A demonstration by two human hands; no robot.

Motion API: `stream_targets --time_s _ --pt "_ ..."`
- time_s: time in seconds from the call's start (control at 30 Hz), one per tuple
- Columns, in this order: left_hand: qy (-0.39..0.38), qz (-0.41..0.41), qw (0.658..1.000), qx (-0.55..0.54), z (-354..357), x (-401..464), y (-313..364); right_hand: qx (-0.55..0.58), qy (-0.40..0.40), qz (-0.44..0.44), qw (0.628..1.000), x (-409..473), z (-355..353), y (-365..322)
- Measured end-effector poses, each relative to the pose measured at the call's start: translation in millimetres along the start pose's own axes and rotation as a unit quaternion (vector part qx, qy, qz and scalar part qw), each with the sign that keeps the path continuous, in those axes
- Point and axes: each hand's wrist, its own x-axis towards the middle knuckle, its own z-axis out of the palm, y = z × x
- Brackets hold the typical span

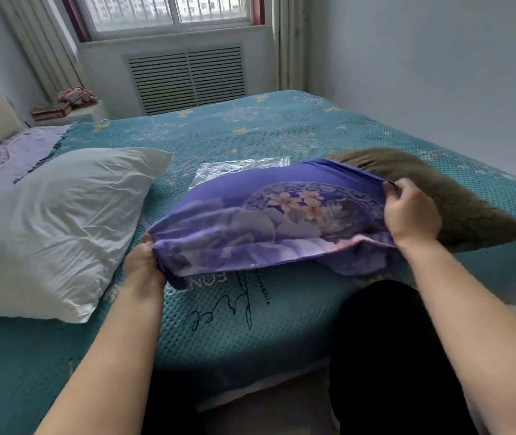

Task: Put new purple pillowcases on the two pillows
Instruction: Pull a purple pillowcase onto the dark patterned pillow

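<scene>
Teal quilted cover spreads over the bed (281,133), where we see a bare white pillow (62,221) at left. The purple flowered pillowcase (269,221) is partly drawn over a brownish pillow (457,202) at right, hiding most of it. Our left hand (143,262) and right hand (410,211) each pinch the pillowcase's edge.

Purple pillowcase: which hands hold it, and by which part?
Both: left hand grips the purple pillowcase at its near-left corner; right hand its right edge.

Head view: close, looking forward-down across bed (250,340) toward window (171,14).
</scene>
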Motion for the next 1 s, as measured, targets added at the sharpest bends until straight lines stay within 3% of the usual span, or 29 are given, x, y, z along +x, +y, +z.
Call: stream_targets --time_s 0.07,0.1,0.2,0.27,0.37,0.43,0.5,0.6,0.7,0.73,0.8,0.87,0.93,1.0 --pt "0.020 0.066 0.992 0.104 2.4 -3.3 1.1 0.010 0.002 0.045 0.999 -3.2 3.4 15.4" --pt "0.003 0.059 0.994 0.087 3.4 -0.3 -1.8 0.016 0.008 0.036 0.999 -7.2 3.9 16.5" --pt "-0.016 0.005 0.996 0.085 -6.4 24.8 -4.2 -0.025 0.074 -0.163 0.983 -35.9 5.2 2.3" --pt "-0.010 -0.003 0.993 0.118 -10.6 39.0 -6.5 -0.074 0.037 -0.286 0.955 -68.5 18.7 -9.1" --pt "-0.039 -0.016 0.992 0.119 -7.6 37.2 -9.1 -0.169 -0.009 -0.341 0.925 -91.0 51.6 -3.2" --pt "-0.046 -0.028 0.995 0.089 -2.0 25.9 -10.6 -0.152 0.038 -0.320 0.934 -72.4 56.6 2.2" --pt "-0.074 -0.006 0.995 0.063 2.9 17.6 -10.8 -0.063 0.095 -0.313 0.943 -50.7 46.7 -5.3" --pt "-0.073 0.042 0.995 0.054 15.8 -22.6 12.4 0.012 0.200 -0.346 0.917 -24.8 17.7 -46.0" --pt "-0.118 0.107 0.987 0.017 33.1 -50.1 51.1 -0.013 0.225 -0.436 0.871 6.7 -33.8 -104.2" --pt "-0.125 0.139 0.982 -0.022 42.0 -56.2 65.8 -0.041 0.202 -0.453 0.867 17.7 -53.3 -125.6" --pt "-0.113 0.228 0.964 -0.077 54.7 -63.9 90.0 -0.134 0.079 -0.449 0.880 33.7 -80.5 -167.6" --pt "-0.060 0.326 0.941 0.071 59.6 -53.0 93.4 -0.209 -0.058 -0.402 0.889 55.1 -80.8 -190.7" --pt "-0.022 0.427 0.852 0.301 55.5 -39.9 75.7 -0.262 -0.157 -0.361 0.881 64.8 -56.8 -194.8" --pt "-0.072 0.421 0.754 0.500 50.8 -31.0 42.6 -0.267 -0.273 -0.343 0.858 56.3 -13.6 -178.8"
